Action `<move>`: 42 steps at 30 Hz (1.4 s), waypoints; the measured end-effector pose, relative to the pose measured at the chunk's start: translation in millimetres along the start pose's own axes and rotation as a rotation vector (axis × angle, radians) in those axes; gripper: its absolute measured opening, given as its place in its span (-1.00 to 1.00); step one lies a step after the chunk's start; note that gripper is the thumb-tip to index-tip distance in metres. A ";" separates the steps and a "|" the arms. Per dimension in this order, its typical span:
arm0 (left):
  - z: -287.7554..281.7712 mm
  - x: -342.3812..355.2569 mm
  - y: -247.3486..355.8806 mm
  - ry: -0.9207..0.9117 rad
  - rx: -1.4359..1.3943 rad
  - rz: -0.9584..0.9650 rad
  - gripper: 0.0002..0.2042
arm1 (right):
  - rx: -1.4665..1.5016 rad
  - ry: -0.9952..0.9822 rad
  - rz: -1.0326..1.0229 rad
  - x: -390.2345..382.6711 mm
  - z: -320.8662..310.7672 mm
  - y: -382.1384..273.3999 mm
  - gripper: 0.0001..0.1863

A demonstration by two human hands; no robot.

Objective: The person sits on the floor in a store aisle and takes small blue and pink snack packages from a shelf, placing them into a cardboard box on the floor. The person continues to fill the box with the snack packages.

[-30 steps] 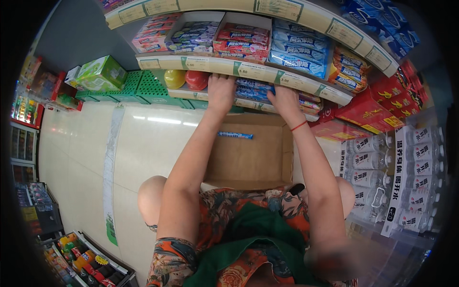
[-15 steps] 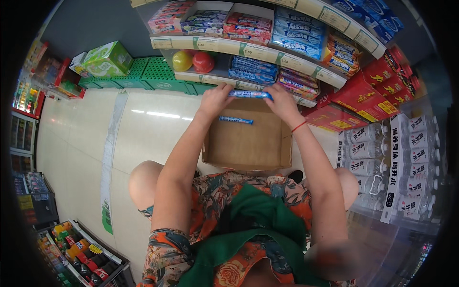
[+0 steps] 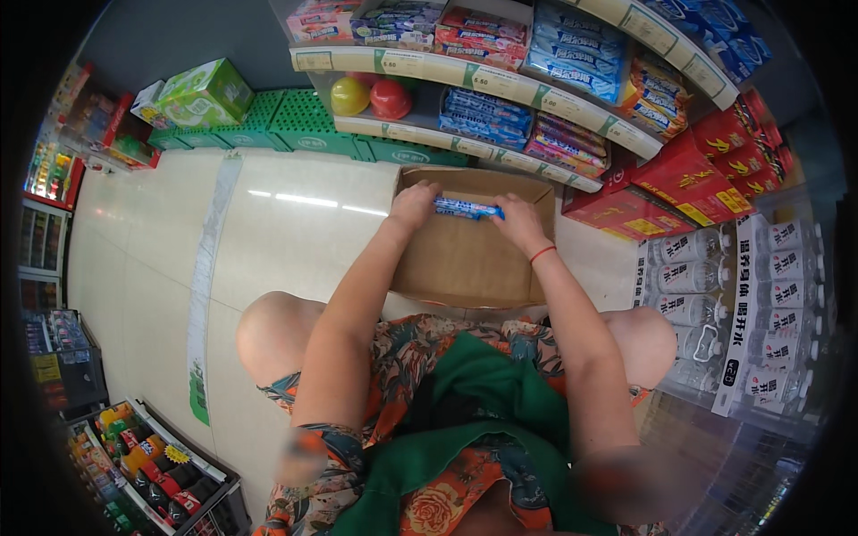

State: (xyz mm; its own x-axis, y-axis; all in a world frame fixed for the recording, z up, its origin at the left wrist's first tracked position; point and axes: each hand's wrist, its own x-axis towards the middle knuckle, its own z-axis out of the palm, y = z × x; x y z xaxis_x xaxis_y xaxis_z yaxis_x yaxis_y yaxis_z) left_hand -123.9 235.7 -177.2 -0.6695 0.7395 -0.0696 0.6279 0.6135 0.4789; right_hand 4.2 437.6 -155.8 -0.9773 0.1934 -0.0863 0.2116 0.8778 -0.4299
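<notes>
Blue candy rolls (image 3: 459,209) lie crosswise at the far end of an open cardboard box (image 3: 469,279). The fingers of my left hand (image 3: 416,204) are closed on their left end. At the right end my right hand (image 3: 518,221), with a red cord round its wrist, grips with bent fingers. More than one roll seems to lie side by side there. Whether both are held or one rests on the box bottom I cannot tell. Both hands are inside the box, below its far rim.
Just beyond the box a shelf holds blue candy packs (image 3: 485,117), colourful packs (image 3: 569,144) and two round containers (image 3: 391,98). Red cartons (image 3: 672,192) and shrink-wrapped water bottles (image 3: 688,272) stand at right. Green crates (image 3: 308,134) line the back; a drinks rack (image 3: 156,464) is lower left.
Both hands have come down from the shelf's front edge into the box, bringing a candy roll. It is now beside the roll that was lying in the box. The view has shifted slightly.
</notes>
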 end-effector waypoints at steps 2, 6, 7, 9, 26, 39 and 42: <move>6.3 -0.2 -2.6 -0.007 -0.013 -0.030 -0.80 | -0.002 0.025 -0.028 -0.3 8.3 4.1 -0.77; 28.4 -0.9 -19.0 0.029 -0.069 -0.079 -0.81 | 0.047 -0.076 0.054 1.8 20.1 3.5 -0.78; 32.1 1.1 -21.1 0.039 -0.090 -0.093 -0.81 | 0.051 -0.080 0.057 3.5 24.1 6.6 -0.77; 40.2 3.3 -25.0 0.022 -0.105 -0.125 -0.81 | 0.053 -0.090 0.061 6.2 32.8 11.9 -0.76; 102.7 19.8 -59.6 -0.001 -0.156 -0.233 -0.70 | 0.104 -0.189 0.247 31.8 95.5 33.7 -0.73; 120.6 21.1 -67.0 -0.013 -0.262 -0.221 -0.55 | 0.280 -0.199 0.217 38.6 153.9 70.7 -0.56; 110.9 23.1 -57.9 -0.092 -0.239 -0.274 -0.58 | 0.317 -0.169 0.209 35.1 154.8 73.4 -0.55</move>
State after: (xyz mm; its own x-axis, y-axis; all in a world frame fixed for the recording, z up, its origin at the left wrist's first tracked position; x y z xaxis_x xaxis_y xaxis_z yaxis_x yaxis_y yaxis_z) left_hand -131.7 248.0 -303.6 -0.7547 0.5855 -0.2961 0.3132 0.7180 0.6215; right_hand -15.7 441.0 -329.6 -0.9067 0.2550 -0.3360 0.4184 0.6441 -0.6404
